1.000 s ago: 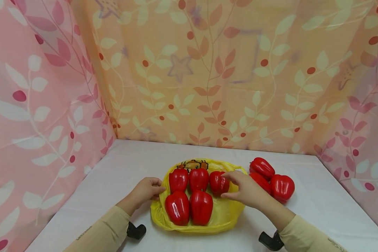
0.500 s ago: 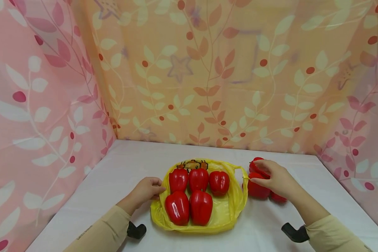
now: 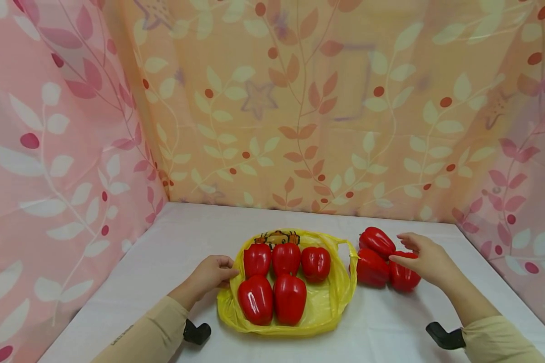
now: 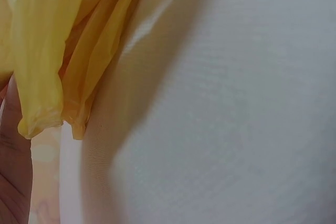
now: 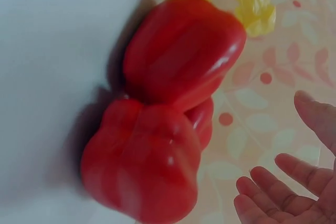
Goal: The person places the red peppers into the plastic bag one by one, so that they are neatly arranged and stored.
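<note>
Yellow bag (image 3: 327,307) holds five peppers (image 3: 287,282); three (image 3: 383,262) wait lower right; right hand (image 3: 429,262) spread wide beside them; left hand (image 3: 209,275) pinches the bag's edge.

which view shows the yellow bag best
The head view: the whole yellow bag lies open on the table with five peppers on it, the left hand at its left edge. The left wrist view shows only a crumpled fold of it; the right wrist view catches just a corner at the top.
</note>
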Action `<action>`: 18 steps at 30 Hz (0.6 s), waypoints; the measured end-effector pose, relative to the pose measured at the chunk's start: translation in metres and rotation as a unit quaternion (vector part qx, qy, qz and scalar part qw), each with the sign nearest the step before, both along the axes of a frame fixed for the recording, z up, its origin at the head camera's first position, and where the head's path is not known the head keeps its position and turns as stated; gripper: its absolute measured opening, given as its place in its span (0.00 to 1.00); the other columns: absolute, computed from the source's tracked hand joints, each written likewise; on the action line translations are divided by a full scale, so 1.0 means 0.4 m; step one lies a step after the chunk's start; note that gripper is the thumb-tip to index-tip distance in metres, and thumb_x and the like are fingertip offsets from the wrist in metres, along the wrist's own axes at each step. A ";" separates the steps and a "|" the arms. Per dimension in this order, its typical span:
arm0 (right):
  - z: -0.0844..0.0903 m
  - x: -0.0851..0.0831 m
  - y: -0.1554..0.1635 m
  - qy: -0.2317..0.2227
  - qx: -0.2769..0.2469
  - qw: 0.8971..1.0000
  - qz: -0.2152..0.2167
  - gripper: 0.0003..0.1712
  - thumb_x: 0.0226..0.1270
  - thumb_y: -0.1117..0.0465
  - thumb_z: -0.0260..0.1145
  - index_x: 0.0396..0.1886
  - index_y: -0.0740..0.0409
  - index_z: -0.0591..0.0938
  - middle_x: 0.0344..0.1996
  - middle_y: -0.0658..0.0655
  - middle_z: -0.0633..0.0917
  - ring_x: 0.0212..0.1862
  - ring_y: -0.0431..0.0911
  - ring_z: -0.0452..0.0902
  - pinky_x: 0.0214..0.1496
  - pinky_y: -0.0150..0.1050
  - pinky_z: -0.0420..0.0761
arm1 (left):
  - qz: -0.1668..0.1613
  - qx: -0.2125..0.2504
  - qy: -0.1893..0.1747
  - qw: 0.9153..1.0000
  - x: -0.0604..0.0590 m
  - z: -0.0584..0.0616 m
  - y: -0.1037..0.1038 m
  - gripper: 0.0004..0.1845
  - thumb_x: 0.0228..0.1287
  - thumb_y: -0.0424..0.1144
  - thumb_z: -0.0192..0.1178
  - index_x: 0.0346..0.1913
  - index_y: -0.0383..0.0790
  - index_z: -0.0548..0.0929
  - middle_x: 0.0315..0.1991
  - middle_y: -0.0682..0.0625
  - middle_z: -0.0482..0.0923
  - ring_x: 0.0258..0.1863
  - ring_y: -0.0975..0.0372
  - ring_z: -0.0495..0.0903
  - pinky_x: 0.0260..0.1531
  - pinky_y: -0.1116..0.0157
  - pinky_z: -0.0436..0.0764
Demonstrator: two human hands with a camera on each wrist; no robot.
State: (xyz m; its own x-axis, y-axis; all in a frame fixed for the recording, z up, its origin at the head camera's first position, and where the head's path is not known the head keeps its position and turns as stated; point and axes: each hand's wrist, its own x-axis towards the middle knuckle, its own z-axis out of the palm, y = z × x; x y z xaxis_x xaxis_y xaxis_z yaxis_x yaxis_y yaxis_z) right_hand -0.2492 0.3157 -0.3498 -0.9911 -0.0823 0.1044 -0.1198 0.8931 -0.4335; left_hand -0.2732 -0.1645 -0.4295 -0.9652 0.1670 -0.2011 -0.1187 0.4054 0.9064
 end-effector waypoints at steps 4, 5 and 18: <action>-0.007 -0.002 0.031 0.003 0.009 1.000 -0.002 0.43 0.51 0.44 0.68 0.59 0.67 0.66 0.51 0.75 0.72 0.50 0.68 0.68 0.40 0.57 0.78 | 0.003 0.000 -0.001 1.000 0.002 0.003 0.001 0.08 0.57 0.39 0.63 0.34 0.37 0.81 0.29 0.48 0.79 0.27 0.59 0.76 0.30 0.65 0.81; -0.009 -0.002 0.037 0.003 0.012 1.000 -0.002 0.43 0.51 0.44 0.68 0.59 0.67 0.67 0.51 0.75 0.72 0.50 0.68 0.68 0.40 0.57 0.77 | 0.003 0.000 -0.001 1.000 0.002 0.003 0.001 0.08 0.57 0.39 0.62 0.34 0.37 0.81 0.29 0.48 0.79 0.27 0.59 0.76 0.30 0.65 0.81; -0.047 0.010 0.092 -0.025 0.020 0.999 -0.015 0.49 0.49 0.39 0.68 0.60 0.69 0.64 0.51 0.77 0.69 0.50 0.70 0.65 0.38 0.62 0.75 | -0.002 0.001 -0.004 1.000 0.004 0.002 -0.002 0.09 0.57 0.40 0.63 0.35 0.37 0.81 0.29 0.48 0.79 0.27 0.58 0.76 0.31 0.65 0.81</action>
